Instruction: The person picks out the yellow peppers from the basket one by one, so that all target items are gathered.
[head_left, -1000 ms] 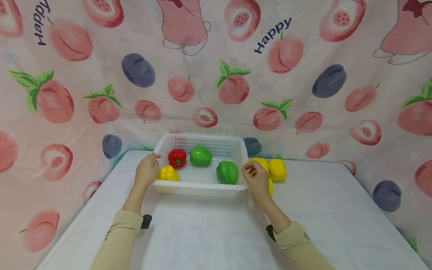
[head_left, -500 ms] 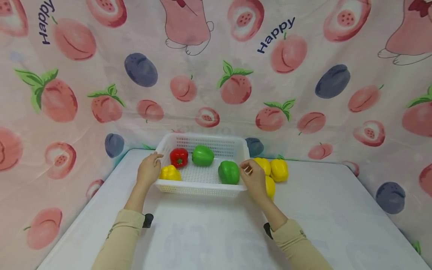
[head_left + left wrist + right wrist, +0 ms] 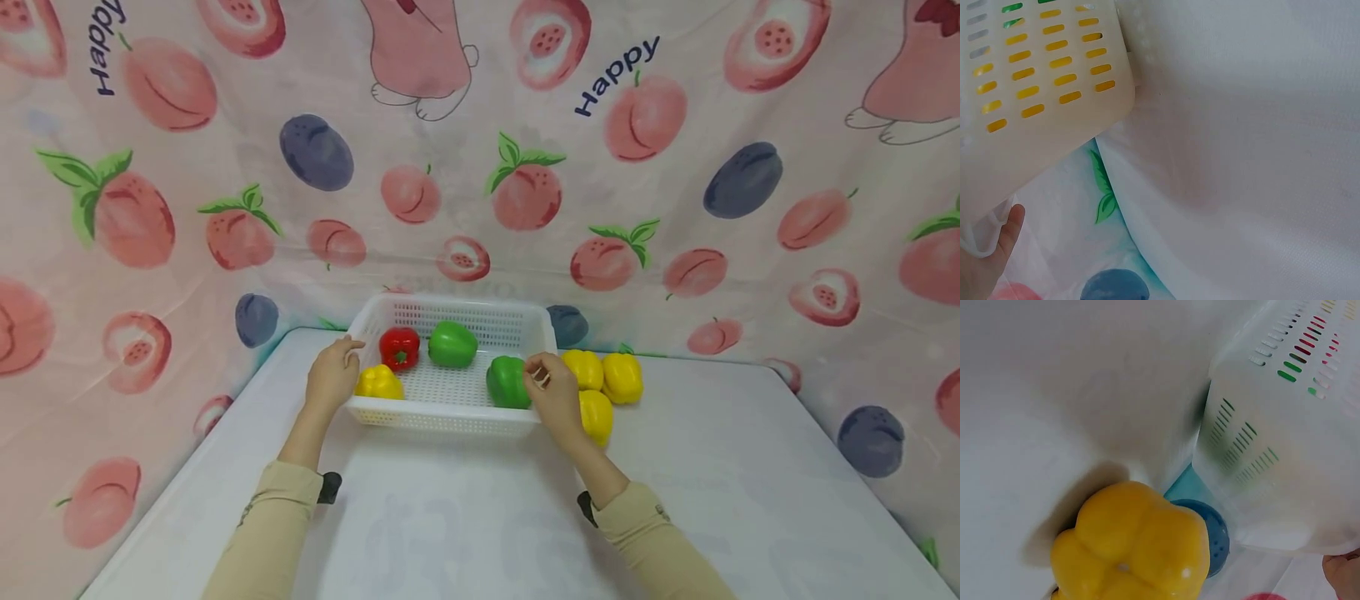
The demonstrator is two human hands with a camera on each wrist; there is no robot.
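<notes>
A white plastic basket [image 3: 442, 419] with slotted walls stands at the back of the table. Inside it are a red bell pepper [image 3: 400, 347], two green bell peppers [image 3: 453, 344] and a yellow bell pepper [image 3: 381, 383]. My left hand [image 3: 331, 377] holds the basket's left rim; a finger [image 3: 1010, 231] shows beside that rim in the left wrist view. Over the right rim, my right hand [image 3: 557, 396] hovers by the nearer green bell pepper [image 3: 507, 382], fingers loosely bent, with nothing visible between them. Whether it touches that pepper or the rim is unclear.
Several yellow bell peppers [image 3: 622, 378] sit on the white table [image 3: 720, 475] just right of the basket, partly behind my right hand. One yellow bell pepper [image 3: 1132, 544] looms close in the right wrist view. A fruit-printed cloth [image 3: 465, 208] hangs behind the table.
My right hand has moved left from beside the basket's right rim to over it, near the green pepper, uncovering more of the yellow peppers. My left hand stays at the left rim.
</notes>
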